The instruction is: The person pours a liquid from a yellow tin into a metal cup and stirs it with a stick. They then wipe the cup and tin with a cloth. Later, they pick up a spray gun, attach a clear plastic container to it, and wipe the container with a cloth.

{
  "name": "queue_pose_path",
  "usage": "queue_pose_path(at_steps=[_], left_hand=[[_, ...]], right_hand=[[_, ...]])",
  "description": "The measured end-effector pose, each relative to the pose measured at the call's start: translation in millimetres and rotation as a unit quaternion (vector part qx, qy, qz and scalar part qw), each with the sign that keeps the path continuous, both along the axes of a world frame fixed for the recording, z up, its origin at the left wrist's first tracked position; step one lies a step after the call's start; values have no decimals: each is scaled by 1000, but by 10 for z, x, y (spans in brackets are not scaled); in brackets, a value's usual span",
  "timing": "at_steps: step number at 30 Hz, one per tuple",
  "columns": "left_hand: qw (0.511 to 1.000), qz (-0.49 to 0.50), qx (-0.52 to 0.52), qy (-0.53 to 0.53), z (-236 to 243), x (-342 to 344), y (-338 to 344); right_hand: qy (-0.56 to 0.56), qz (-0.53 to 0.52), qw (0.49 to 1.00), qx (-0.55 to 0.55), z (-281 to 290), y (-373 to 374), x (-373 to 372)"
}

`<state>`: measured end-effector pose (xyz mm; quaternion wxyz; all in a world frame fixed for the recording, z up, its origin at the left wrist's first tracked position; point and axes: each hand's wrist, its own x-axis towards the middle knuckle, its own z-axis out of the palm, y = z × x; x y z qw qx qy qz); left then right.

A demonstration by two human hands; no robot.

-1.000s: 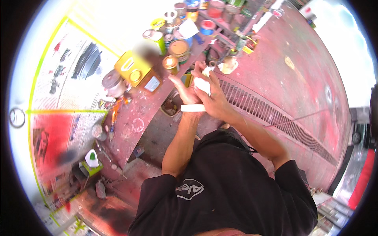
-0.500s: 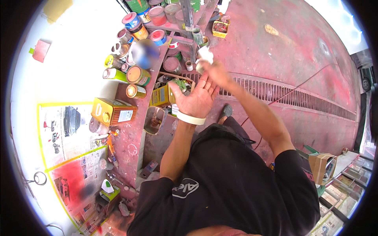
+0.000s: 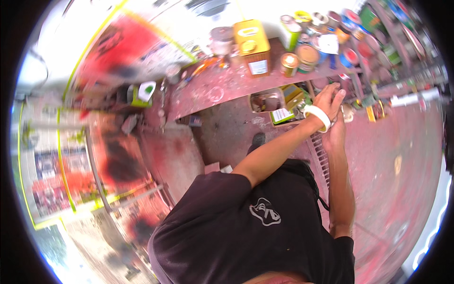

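My left hand (image 3: pixel 331 102), with a pale band at the wrist, reaches across and overlaps my right hand (image 3: pixel 334 135) just in front of the bench edge. Its fingers are bent and pressed together near the top of the right hand; whatever lies between the two is hidden. The right hand's fingers are mostly covered by the left. Behind them are paint cans (image 3: pixel 307 57) and an open box of items (image 3: pixel 267 102).
A pink-stained bench (image 3: pixel 203 94) holds a yellow rectangular tin (image 3: pixel 250 42) and tools (image 3: pixel 205 66). A shelf of cans (image 3: pixel 378 47) stands at upper right. Paint-stained newspaper (image 3: pixel 116 156) covers surfaces at left. A floor grate (image 3: pixel 319 158) runs beside my right arm.
The view has swung round, bringing more of the left side in. My left palm, open earlier, has turned over onto my right hand. The white wad the right hand held is out of sight.
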<state>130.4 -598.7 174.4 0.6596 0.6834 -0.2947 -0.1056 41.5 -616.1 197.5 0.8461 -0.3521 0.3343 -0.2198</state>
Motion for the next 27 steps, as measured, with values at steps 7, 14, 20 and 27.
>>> queue_pose_path(at_steps=[7,14,20,27], left_hand=[[960,20,239,-144,6,520,634],[923,-51,263,-275,-363,545,1043],[901,60,8,430,-1101,980,725],[791,-123,-141,583,-901,30,-255]], right_hand=[[-9,65,998,-17,83,173,667],[188,-19,947,-262,8,-446,834],[252,319,863,-299,-75,136,165],[37,104,994,-25,-92,410,-548]])
